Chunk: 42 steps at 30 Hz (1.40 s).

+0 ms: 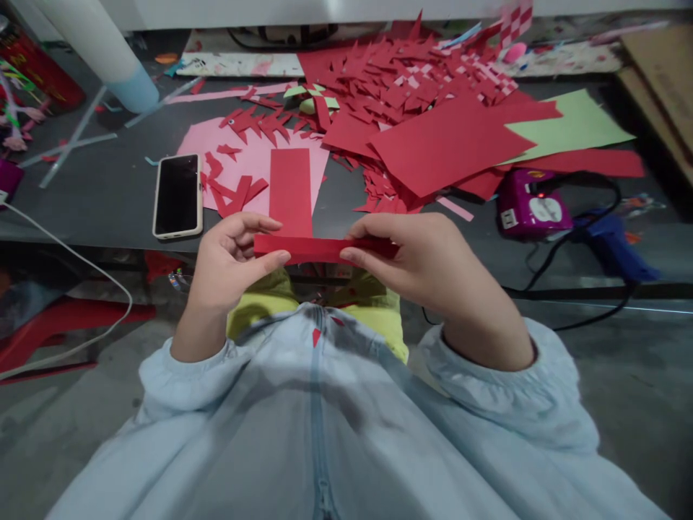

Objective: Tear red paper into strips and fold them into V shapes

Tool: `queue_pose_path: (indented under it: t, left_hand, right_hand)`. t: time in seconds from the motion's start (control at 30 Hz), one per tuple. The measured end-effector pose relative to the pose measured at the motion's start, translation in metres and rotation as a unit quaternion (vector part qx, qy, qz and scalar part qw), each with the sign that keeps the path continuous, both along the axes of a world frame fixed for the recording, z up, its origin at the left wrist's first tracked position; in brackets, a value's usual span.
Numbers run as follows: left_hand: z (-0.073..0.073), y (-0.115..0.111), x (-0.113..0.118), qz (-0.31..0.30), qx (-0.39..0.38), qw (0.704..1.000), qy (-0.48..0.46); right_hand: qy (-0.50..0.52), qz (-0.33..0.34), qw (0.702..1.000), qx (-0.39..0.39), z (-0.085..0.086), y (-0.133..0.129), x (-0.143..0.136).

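Between my two hands a narrow folded strip of red paper (317,250) is held level, just in front of the table's near edge. My left hand (235,253) pinches its left end between thumb and fingers. At the other end, my right hand (411,249) grips the strip the same way and covers part of it. Right behind the strip, a flat red paper rectangle (291,184) lies partly on a pink paper sheet (252,162). Small red paper scraps (238,193) are scattered on that sheet, left of the rectangle.
A phone (177,195) lies at the left near the table edge. Behind is a heap of red paper pieces (401,79), with larger red sheets (449,144) and green paper (574,126). At the right sit a purple box (533,206) with a black cable and a blue glue gun (614,245).
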<state>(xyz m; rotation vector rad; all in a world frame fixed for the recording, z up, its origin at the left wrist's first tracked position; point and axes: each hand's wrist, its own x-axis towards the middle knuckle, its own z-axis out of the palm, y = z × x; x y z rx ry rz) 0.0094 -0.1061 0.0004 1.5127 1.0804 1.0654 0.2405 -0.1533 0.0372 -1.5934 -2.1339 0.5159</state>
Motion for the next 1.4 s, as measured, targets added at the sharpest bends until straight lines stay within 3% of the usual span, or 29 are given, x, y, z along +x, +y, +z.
queue_pose_path:
  t: [0.1, 0.27, 0.5, 0.67, 0.83, 0.97, 1.13, 1.4]
  left_hand:
    - [-0.005, -0.007, 0.009, 0.014, -0.056, 0.998, -0.024]
    - [-0.005, -0.019, 0.026, 0.043, -0.075, 0.996, -0.019]
    - [-0.018, -0.018, 0.021, -0.047, -0.182, 0.980, -0.069]
    - [-0.013, -0.017, 0.021, -0.034, -0.250, 0.961, -0.112]
    - [-0.008, -0.017, 0.022, -0.024, -0.268, 0.950, -0.155]
    - [-0.011, -0.020, 0.021, -0.011, -0.221, 0.962, -0.157]
    - [-0.008, -0.027, 0.019, 0.007, -0.147, 0.987, -0.066]
    - [-0.007, -0.031, 0.014, 0.039, 0.108, 0.993, -0.003]
  right_hand:
    - [-0.004, 0.006, 1.000, -0.016, -0.002, 0.000, -0.006]
    - [0.027, 0.003, 1.000, -0.012, -0.009, 0.002, -0.022]
    - [0.070, -0.041, 0.997, -0.001, -0.022, 0.002, -0.022]
    - [0.025, 0.004, 0.995, 0.101, -0.035, -0.003, -0.018]
    - [-0.059, 0.041, 0.970, 0.230, -0.043, -0.009, -0.018]
    - [-0.109, 0.048, 0.956, 0.268, -0.042, -0.013, -0.020]
    - [-0.106, 0.049, 0.944, 0.308, -0.038, -0.015, -0.022]
    - [0.032, 0.028, 0.977, 0.211, -0.033, -0.016, -0.017]
